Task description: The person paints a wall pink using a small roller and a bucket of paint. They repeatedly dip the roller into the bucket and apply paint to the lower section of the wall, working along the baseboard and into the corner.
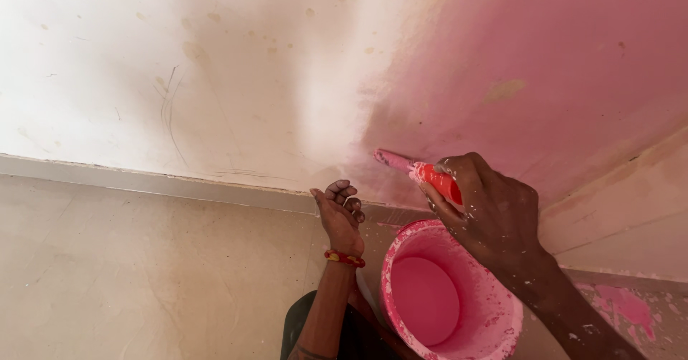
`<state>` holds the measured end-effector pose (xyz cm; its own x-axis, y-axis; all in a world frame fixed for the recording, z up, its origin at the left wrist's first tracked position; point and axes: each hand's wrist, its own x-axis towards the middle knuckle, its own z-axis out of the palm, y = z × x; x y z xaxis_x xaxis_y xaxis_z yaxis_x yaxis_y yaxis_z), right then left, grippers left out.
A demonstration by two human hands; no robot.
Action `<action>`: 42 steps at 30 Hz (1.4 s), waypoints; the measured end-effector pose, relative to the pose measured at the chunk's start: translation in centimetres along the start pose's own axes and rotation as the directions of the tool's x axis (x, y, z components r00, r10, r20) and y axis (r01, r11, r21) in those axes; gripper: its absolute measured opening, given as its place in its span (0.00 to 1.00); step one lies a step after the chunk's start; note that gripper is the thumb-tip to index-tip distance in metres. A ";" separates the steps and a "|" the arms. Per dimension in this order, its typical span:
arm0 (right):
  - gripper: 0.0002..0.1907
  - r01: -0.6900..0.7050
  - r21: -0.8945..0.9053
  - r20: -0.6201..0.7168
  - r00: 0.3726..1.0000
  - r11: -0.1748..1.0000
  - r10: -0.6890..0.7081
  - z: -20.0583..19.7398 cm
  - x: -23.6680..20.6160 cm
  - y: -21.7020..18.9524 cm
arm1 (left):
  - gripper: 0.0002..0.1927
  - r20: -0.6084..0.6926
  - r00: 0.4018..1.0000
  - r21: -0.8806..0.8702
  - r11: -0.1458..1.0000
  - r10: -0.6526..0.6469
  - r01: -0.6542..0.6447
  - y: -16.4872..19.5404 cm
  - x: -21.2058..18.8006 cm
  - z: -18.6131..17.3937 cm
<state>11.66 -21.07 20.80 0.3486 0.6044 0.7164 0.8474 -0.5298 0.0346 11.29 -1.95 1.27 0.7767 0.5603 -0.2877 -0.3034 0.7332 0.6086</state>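
My right hand (491,209) grips the orange handle of a paintbrush (423,171). The brush's pink-coated tip touches the wall (272,73) low down, just above the skirting strip (179,186). The wall is pink on the right and bare white on the left. My left hand (340,213), wearing a red and gold bangle, rests with curled fingers against the skirting and holds nothing. A bucket (494,317) smeared with pink and holding pink paint stands on the floor directly under my right hand.
Beige floor tiles (129,274) spread out to the left. Pink paint splashes (623,306) mark the floor at the right, below a pale skirting band (631,209). My dark-clothed knee (362,338) shows at the bottom.
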 end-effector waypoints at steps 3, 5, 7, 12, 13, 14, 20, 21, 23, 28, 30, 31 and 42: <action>0.15 -0.322 -0.188 0.392 0.842 0.928 0.371 2.3 -0.1 -0.2 | 0.35 0.000 1.000 0.004 1.000 0.007 -0.007 0.0 0.0 0.0; 0.17 -0.106 -0.124 0.295 0.945 0.987 0.138 5.3 -0.7 0.2 | 0.35 0.000 1.000 0.011 1.000 0.010 -0.010 0.0 0.2 -0.1; 0.18 0.018 -0.076 0.183 0.983 0.997 -0.004 6.9 -1.9 0.7 | 0.35 0.010 1.000 -0.013 1.000 0.007 -0.007 0.0 0.3 -0.2; 0.19 -0.059 -0.185 0.293 0.950 0.981 0.112 6.2 -1.6 1.0 | 0.35 0.004 1.000 -0.037 0.999 0.009 -0.009 0.1 0.5 -0.5; 0.19 -0.103 -0.208 0.286 0.945 0.973 0.162 5.2 -1.1 0.7 | 0.35 0.001 1.000 -0.030 1.000 0.005 -0.005 0.1 0.4 -0.4; 0.19 -0.148 -0.236 0.273 0.939 0.961 0.212 3.7 -0.6 0.7 | 0.34 0.004 1.000 -0.024 1.000 0.002 -0.002 0.1 0.4 -0.3; 0.19 -0.165 -0.202 0.040 0.983 0.965 0.177 -3.7 0.6 -0.5 | 0.32 0.025 1.000 0.011 1.000 -0.015 0.015 0.6 -0.4 0.4; 0.19 -0.120 -0.175 -0.022 0.993 0.977 0.118 -4.4 0.0 -0.7 | 0.32 0.039 0.999 0.014 1.000 -0.018 0.018 0.7 -0.4 0.5; 0.18 -0.214 -0.260 -0.027 0.976 0.942 0.214 -5.6 -1.6 -0.6 | 0.31 0.069 0.997 0.018 1.000 -0.027 0.026 0.8 -0.4 0.5; 0.17 -0.339 -0.041 -0.291 0.904 0.940 0.313 -7.7 -6.9 2.2 | 0.30 0.082 0.995 0.048 0.997 -0.057 0.053 0.0 -0.1 0.3; 0.19 -0.492 0.095 -0.334 0.804 0.866 0.493 -8.3 -8.8 3.3 | 0.30 0.096 0.993 0.052 0.997 -0.066 0.062 -0.3 0.1 0.2; 0.19 -0.507 0.092 -0.346 0.791 0.857 0.505 -8.3 -9.6 3.8 | 0.30 0.102 0.992 0.051 0.997 -0.069 0.064 -0.4 0.2 0.1; 0.19 -0.358 -0.198 -0.315 0.905 0.912 0.287 -3.1 -8.2 0.0 | 0.30 0.065 0.996 0.136 0.989 -0.067 0.058 -0.3 -0.2 0.6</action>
<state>7.58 -27.82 17.10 0.4327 0.2074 0.8774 0.5689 -0.8178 -0.0873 11.59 -2.49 1.61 0.8295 0.4837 -0.2793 -0.1802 0.7051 0.6858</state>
